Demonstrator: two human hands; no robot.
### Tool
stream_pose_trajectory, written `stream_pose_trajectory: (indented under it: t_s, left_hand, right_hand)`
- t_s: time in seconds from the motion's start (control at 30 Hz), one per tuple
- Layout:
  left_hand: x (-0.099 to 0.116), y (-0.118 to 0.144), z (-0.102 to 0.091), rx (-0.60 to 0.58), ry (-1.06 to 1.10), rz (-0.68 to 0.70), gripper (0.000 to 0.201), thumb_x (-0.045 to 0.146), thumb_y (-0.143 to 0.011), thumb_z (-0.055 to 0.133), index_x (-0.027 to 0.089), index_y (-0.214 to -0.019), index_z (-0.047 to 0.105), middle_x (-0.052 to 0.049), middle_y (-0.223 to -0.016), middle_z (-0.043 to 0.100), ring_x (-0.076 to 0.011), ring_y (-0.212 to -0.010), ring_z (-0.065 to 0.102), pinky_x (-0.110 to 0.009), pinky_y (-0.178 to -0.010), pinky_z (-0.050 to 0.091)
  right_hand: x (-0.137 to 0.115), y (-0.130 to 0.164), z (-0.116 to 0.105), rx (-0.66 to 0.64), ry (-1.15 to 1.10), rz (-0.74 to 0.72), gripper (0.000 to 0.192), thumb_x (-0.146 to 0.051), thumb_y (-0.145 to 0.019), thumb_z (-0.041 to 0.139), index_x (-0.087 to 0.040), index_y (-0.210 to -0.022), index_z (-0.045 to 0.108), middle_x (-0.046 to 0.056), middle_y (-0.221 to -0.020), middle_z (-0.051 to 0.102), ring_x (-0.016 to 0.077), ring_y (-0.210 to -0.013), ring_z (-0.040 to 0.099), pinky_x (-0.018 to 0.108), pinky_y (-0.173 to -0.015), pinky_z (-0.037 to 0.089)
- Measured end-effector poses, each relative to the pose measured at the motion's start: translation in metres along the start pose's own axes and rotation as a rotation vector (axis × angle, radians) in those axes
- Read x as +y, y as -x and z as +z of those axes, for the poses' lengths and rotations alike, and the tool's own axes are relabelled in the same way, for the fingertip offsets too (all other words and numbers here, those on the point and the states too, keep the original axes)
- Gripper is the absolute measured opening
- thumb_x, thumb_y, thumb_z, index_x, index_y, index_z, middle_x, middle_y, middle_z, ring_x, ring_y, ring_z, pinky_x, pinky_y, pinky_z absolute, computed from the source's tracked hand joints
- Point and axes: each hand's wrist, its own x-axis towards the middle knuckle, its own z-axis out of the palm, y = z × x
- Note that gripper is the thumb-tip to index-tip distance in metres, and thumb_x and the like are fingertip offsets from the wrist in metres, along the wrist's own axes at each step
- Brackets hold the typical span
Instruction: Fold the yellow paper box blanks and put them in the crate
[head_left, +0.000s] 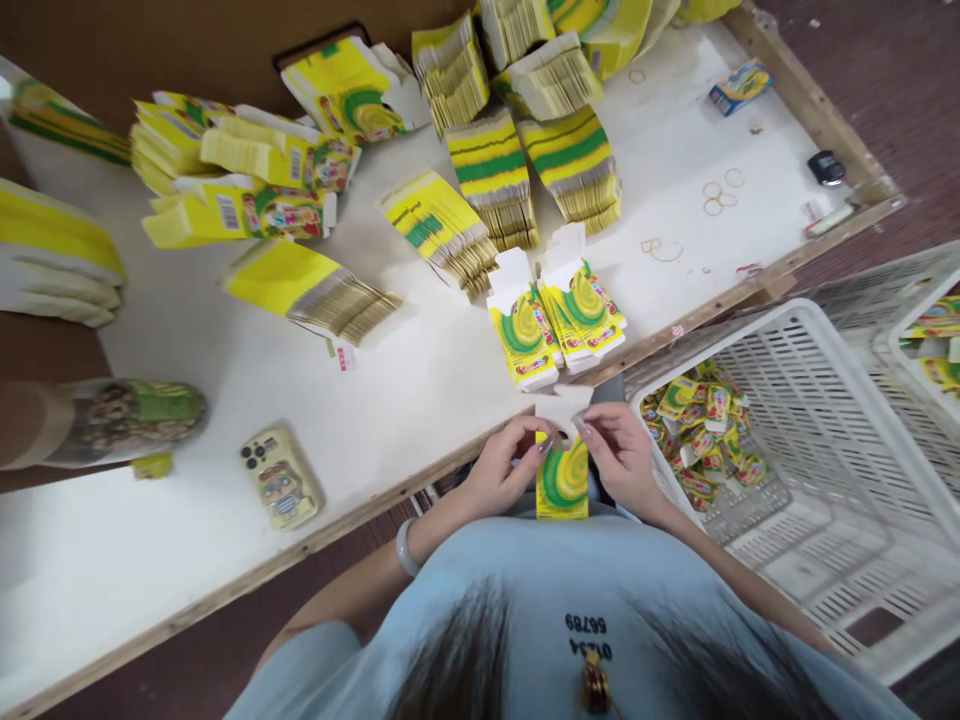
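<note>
Yellow carton [563,488], partly hidden, is pinched by left fingers [529,426] and right fingers [598,448]

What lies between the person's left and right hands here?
In the head view, a yellow-and-green carton lies between the left hand and the right hand, with both hands' fingertips at its top, beside the white flap.

Ylw carton [564,485] w/ grn swirl front, wht top flap open, btwn L hand [510,462] & R hand [621,456]
</note>
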Motion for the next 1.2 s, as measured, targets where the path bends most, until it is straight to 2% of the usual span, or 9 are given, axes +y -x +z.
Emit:
stream_pose_trajectory:
  t_s: [0.1,0.2,0.33,0.43,0.67,0.83,0.93,1.1,1.2]
  left_hand:
    - [-0.001,-0.001,0.001,0.008,0.017,0.008,0.066,0.057,-0.103,0.046,0.024,-0.158,0.032,-0.007,-0.095,0.074,-0.0148,-0.065,0.062,-0.028,-0.063,0.055]
    - [0.001,-0.001,-0.002,-0.036,0.003,0.026,0.061,0.061,-0.103,0.039,0.023,-0.149,0.054,-0.012,-0.111,0.078,-0.0187,-0.075,0.07,-0.032,-0.071,0.06]
    - [0.01,-0.005,-0.006,-0.005,-0.05,-0.07,0.053,0.054,-0.103,0.047,0.02,-0.137,0.068,-0.013,-0.123,0.078,-0.0261,-0.104,0.075,-0.038,-0.09,0.063]
    - [0.015,-0.008,-0.005,-0.009,-0.073,-0.107,0.054,0.053,-0.101,0.051,0.019,-0.14,0.066,-0.012,-0.118,0.08,-0.025,-0.099,0.077,-0.037,-0.086,0.064]
    - [0.011,-0.007,-0.006,-0.046,-0.172,-0.008,0.052,0.045,-0.106,0.043,0.019,-0.149,0.057,-0.014,-0.131,0.075,-0.0249,-0.102,0.078,-0.038,-0.089,0.063]
    - [0.014,-0.017,-0.021,-0.195,-0.448,0.27,0.053,0.036,-0.109,0.033,0.023,-0.16,0.038,-0.013,-0.126,0.076,-0.0225,-0.1,0.077,-0.033,-0.084,0.061]
    - [0.018,-0.061,-0.051,-0.123,-0.668,0.451,0.045,0.042,-0.108,0.04,0.022,-0.147,0.052,-0.007,-0.1,0.077,-0.0204,-0.088,0.073,-0.032,-0.079,0.057]
    - [0.016,-0.175,-0.116,0.37,-0.882,0.367,0.065,0.058,-0.084,0.078,0.016,-0.129,0.056,-0.014,-0.116,0.067,-0.0303,-0.116,0.06,-0.046,-0.099,0.045]
    - [0.009,-0.218,-0.136,0.259,-0.939,0.214,0.049,0.05,-0.083,0.083,0.015,-0.108,0.06,-0.008,-0.101,0.066,-0.0254,-0.105,0.06,-0.042,-0.092,0.044]
  right_hand:
    - [0.006,-0.001,-0.008,-0.053,0.089,-0.203,0.019,-0.032,-0.099,0.063,-0.027,-0.113,0.075,0.007,-0.104,0.081,0.0229,-0.102,0.077,0.037,-0.087,0.064]
    - [0.007,-0.002,-0.018,-0.308,-0.011,-0.304,0.033,-0.047,-0.096,0.067,-0.026,-0.121,0.074,0.011,-0.117,0.08,0.0252,-0.107,0.078,0.04,-0.089,0.065]
    - [-0.004,-0.002,-0.02,-0.402,-0.118,0.043,0.038,-0.042,-0.092,0.073,-0.023,-0.125,0.069,0.012,-0.119,0.077,0.0239,-0.104,0.078,0.037,-0.081,0.067]
    - [-0.015,-0.003,-0.018,-0.49,-0.25,0.331,0.042,-0.027,-0.09,0.072,-0.024,-0.131,0.061,0.006,-0.106,0.078,0.0171,-0.085,0.078,0.029,-0.071,0.065]
    - [-0.011,-0.011,-0.027,-0.589,-0.48,0.497,0.043,-0.029,-0.088,0.075,-0.025,-0.131,0.065,0.004,-0.109,0.08,0.0162,-0.089,0.078,0.03,-0.078,0.066]
    - [0.001,-0.007,-0.027,-0.576,-0.518,0.543,0.039,-0.044,-0.092,0.071,-0.028,-0.127,0.072,0.005,-0.108,0.082,0.0171,-0.087,0.078,0.029,-0.069,0.066]
    - [0.011,-0.009,-0.053,-0.314,-0.281,0.452,0.032,-0.049,-0.094,0.067,-0.025,-0.113,0.077,0.006,-0.1,0.082,0.0177,-0.078,0.076,0.028,-0.062,0.062]
    - [0.026,-0.02,-0.137,0.032,0.678,0.27,0.046,-0.053,-0.099,0.051,-0.02,-0.121,0.072,0.016,-0.107,0.076,0.0326,-0.097,0.072,0.056,-0.092,0.058]
    - [0.025,-0.022,-0.159,0.107,1.134,0.209,0.061,-0.056,-0.1,0.046,-0.014,-0.143,0.059,0.026,-0.131,0.067,0.0454,-0.126,0.06,0.077,-0.113,0.03]
